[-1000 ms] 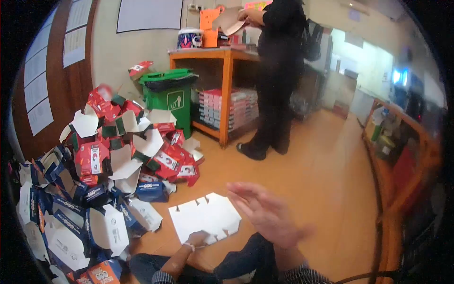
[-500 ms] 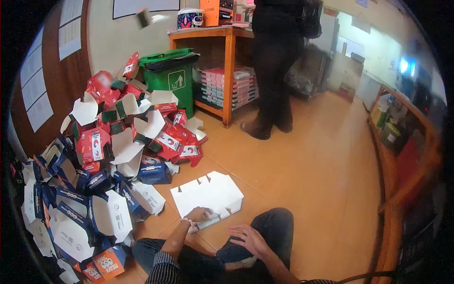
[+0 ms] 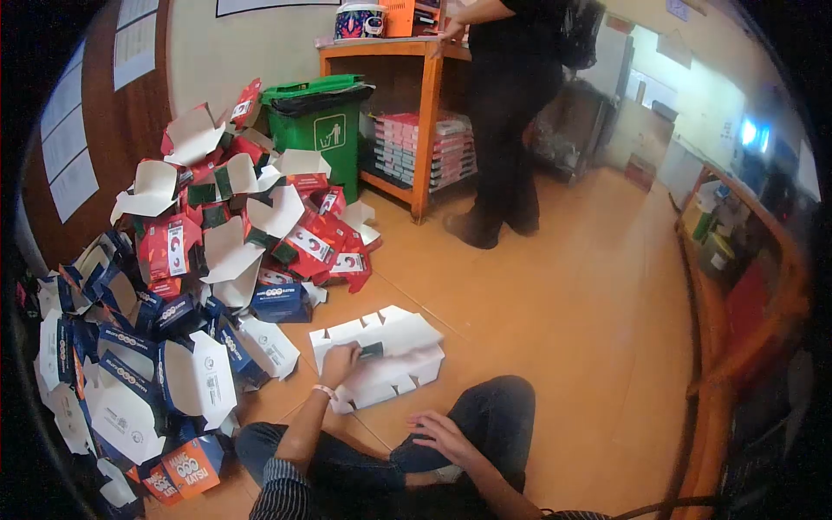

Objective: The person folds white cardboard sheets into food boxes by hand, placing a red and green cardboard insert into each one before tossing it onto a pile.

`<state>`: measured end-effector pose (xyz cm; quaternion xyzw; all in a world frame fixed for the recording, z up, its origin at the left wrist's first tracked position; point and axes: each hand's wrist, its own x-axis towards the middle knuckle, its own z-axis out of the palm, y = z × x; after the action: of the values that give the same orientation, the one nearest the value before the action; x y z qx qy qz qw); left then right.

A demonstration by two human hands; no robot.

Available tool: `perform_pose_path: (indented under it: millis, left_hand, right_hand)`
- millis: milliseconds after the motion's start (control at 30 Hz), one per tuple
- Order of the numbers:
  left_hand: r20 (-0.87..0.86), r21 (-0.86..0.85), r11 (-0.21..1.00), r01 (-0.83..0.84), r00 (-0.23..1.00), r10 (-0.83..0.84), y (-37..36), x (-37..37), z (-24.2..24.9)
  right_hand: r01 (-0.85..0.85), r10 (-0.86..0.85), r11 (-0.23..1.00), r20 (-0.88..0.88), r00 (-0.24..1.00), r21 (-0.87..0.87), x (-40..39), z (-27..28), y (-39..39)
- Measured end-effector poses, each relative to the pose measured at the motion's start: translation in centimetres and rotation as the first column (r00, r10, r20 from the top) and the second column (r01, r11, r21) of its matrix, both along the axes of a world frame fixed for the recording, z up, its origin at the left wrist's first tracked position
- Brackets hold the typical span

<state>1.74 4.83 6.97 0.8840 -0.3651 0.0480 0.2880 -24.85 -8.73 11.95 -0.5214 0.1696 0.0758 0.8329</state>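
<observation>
A flat white box blank (image 3: pixel 394 341) lies on the floor in front of my crossed legs, with notched flaps raised along its far and near sides. My left hand (image 3: pixel 341 364) is at its left end, fingers closed on a flap there. A small dark green patch (image 3: pixel 371 350) shows beside those fingers. My right hand (image 3: pixel 442 435) hovers over my right shin, fingers spread, holding nothing.
A heap of folded red boxes (image 3: pixel 169 247) and blue boxes (image 3: pixel 130 381) rises on the left. Behind stand a green bin (image 3: pixel 325 130) and a wooden table (image 3: pixel 422 130) with stacked flat packs (image 3: pixel 407 147). A person in dark clothes (image 3: pixel 503 113) stands beside the table.
My left hand has moved from the near edge to the blank's left end, and the near and far flaps now stand up. A box airborne at upper left is gone from the air.
</observation>
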Motion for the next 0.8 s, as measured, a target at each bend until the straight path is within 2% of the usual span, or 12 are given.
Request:
perform_pose_path:
  millis: [67,133,200,233,267,300,333,400,467,500,700,800]
  left_hand:
    - [-0.080,-0.018,0.995,0.095,0.992,-0.096,0.4,-1.0,4.5]
    - [-0.152,-0.113,0.975,0.194,0.966,-0.210,1.7,-4.0,7.4]
    - [-0.348,-0.250,0.943,0.219,0.889,-0.298,3.8,-7.4,7.1]
    - [-0.422,-0.287,0.942,0.172,0.860,-0.286,4.9,-9.9,7.8]
    - [-0.618,-0.300,0.951,0.075,0.745,-0.253,5.9,-12.2,9.2]
    - [-0.705,-0.301,0.953,0.026,0.667,-0.241,7.0,-13.4,8.3]
    - [-0.672,-0.367,0.930,0.030,0.683,-0.287,8.0,-14.3,6.1]
    - [-0.795,-0.416,0.909,-0.033,0.498,-0.346,8.8,-16.7,6.5]
    - [-0.831,-0.434,0.895,-0.103,0.430,-0.353,8.6,-18.2,6.8]
    - [-0.855,-0.450,0.877,-0.170,0.366,-0.367,8.5,-18.7,6.9]
    - [-0.852,-0.523,0.732,-0.437,0.267,-0.450,7.7,-19.7,7.4]
    - [-0.853,-0.486,0.818,-0.307,0.370,-0.367,8.1,-19.4,5.7]
  right_hand:
    - [0.018,-0.018,1.000,-0.001,1.000,-0.026,0.9,-2.4,-0.1]
    - [0.303,-0.233,0.890,0.230,0.945,-0.340,2.7,-4.6,-0.1]
    - [0.391,-0.269,0.817,0.321,0.908,-0.424,3.7,-3.9,-0.2]
    - [0.488,-0.298,0.719,0.415,0.860,-0.494,4.3,-3.4,-0.3]
    - [0.483,-0.291,0.729,0.420,0.860,-0.484,4.6,-2.9,-0.4]
    - [0.505,-0.184,0.645,0.525,0.831,-0.574,4.3,-2.2,-0.4]
    - [0.532,-0.062,0.546,0.602,0.796,-0.647,3.8,-1.3,0.1]
    - [0.507,-0.064,0.647,0.622,0.781,-0.570,3.6,0.6,1.1]
    - [0.299,0.292,0.561,0.522,0.801,-0.772,3.3,2.0,1.1]
    - [0.188,0.381,0.605,0.489,0.785,-0.773,3.2,3.2,1.1]
    - [0.253,0.375,0.540,0.498,0.782,-0.803,2.6,3.1,1.1]
    - [0.165,0.528,0.427,0.393,0.753,-0.889,2.2,2.9,0.8]
